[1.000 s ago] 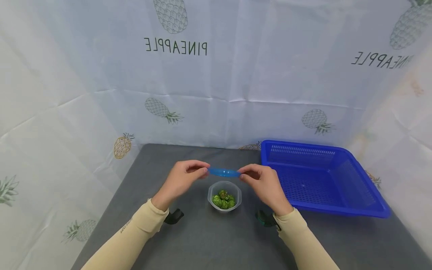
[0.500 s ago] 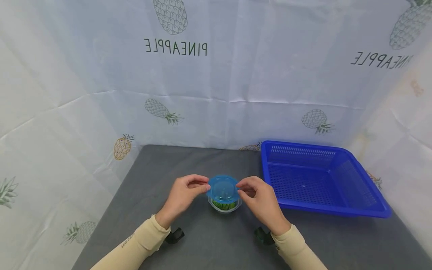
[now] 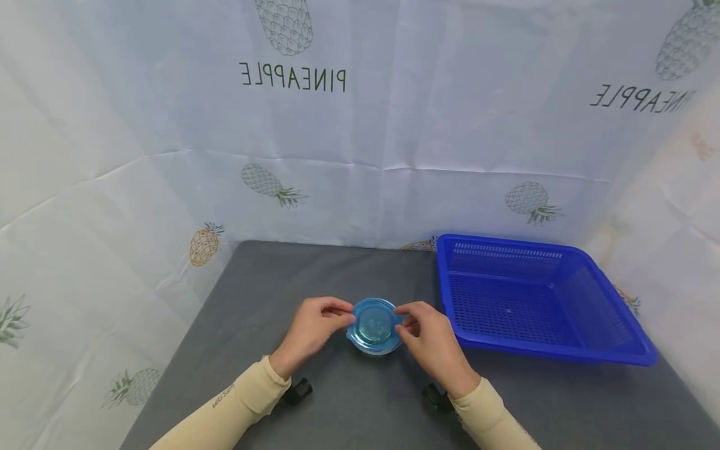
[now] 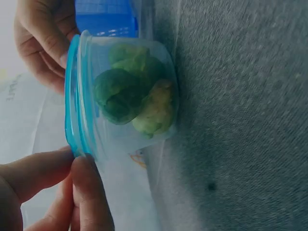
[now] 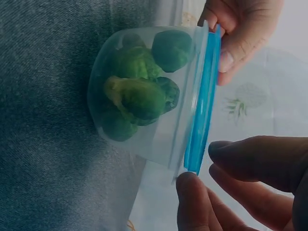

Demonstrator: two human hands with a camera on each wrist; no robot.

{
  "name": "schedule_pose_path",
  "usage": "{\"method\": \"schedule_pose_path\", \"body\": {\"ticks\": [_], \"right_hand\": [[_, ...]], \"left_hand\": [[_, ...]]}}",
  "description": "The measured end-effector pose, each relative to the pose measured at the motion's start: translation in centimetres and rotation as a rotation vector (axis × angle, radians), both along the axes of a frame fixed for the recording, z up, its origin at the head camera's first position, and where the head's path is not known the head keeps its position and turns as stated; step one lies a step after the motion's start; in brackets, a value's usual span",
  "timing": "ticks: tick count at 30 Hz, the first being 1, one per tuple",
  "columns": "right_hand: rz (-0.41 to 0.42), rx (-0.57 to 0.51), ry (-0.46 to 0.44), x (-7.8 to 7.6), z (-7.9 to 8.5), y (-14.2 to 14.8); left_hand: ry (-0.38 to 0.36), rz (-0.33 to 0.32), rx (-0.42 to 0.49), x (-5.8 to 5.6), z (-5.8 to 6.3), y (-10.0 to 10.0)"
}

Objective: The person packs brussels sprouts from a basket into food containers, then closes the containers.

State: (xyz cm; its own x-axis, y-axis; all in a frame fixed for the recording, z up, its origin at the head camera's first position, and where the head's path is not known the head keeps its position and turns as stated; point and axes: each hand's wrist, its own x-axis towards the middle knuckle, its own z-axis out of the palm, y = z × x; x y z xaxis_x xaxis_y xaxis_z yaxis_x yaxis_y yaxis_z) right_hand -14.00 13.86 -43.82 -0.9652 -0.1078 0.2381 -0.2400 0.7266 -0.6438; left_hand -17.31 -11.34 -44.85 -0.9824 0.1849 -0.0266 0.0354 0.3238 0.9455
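Note:
A clear plastic container [image 5: 154,149] stands on the grey table, with several Brussels sprouts [image 4: 118,96] inside. Its blue lid [image 3: 375,325] lies over the rim; whether it is pressed down all round I cannot tell. At the lid's left edge, my left hand [image 3: 314,326] pinches it between thumb and fingers. My right hand [image 3: 430,337] is at the opposite edge, one fingertip against the rim and another close over the lid's top. From above, the sprouts are mostly hidden by the lid.
A blue perforated plastic basket [image 3: 506,312] stands at the right of the table, close to my right hand. Behind the grey table [image 3: 281,269] hangs a white pineapple-print curtain [image 3: 360,125], which also covers the sides.
Both hands have come down with the blue lid. It was held tilted above the open container, then lowered and turned flat, and now covers the container's top.

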Motion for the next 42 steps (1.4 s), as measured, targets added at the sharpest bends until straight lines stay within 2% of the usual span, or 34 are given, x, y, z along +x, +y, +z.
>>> {"method": "schedule_pose_path", "body": {"ticks": [5, 9, 13, 18, 21, 25, 35, 42], "right_hand": [[0.005, 0.011, 0.0, -0.1, -0.2, -0.1], [0.007, 0.019, -0.008, -0.2, -0.4, -0.1], [-0.001, 0.031, -0.028, -0.4, -0.5, -0.1], [-0.036, -0.016, -0.092, -0.6, -0.9, -0.2], [-0.037, -0.057, -0.154, -0.7, -1.4, -0.3], [-0.017, -0.129, -0.245, -0.9, -2.0, -0.3], [-0.005, -0.479, -0.425, -1.8, -3.0, 0.3], [0.039, -0.575, -0.483, -2.0, -3.2, 0.7]], "left_hand": [[0.029, 0.001, -0.054, 0.1, 0.2, 0.2], [0.016, -0.01, -0.046, -0.1, 0.2, 0.2], [-0.049, 0.0, -0.005, -0.3, 0.3, 0.0], [-0.175, -0.02, 0.056, -0.5, 0.1, -0.3], [-0.245, -0.05, 0.078, -0.6, 0.0, -0.3], [-0.284, -0.075, 0.083, -0.8, -0.2, -0.4], [-0.304, -0.111, 0.138, -1.2, -0.7, -0.8], [-0.31, -0.117, 0.151, -1.4, -0.9, -0.8]]}}
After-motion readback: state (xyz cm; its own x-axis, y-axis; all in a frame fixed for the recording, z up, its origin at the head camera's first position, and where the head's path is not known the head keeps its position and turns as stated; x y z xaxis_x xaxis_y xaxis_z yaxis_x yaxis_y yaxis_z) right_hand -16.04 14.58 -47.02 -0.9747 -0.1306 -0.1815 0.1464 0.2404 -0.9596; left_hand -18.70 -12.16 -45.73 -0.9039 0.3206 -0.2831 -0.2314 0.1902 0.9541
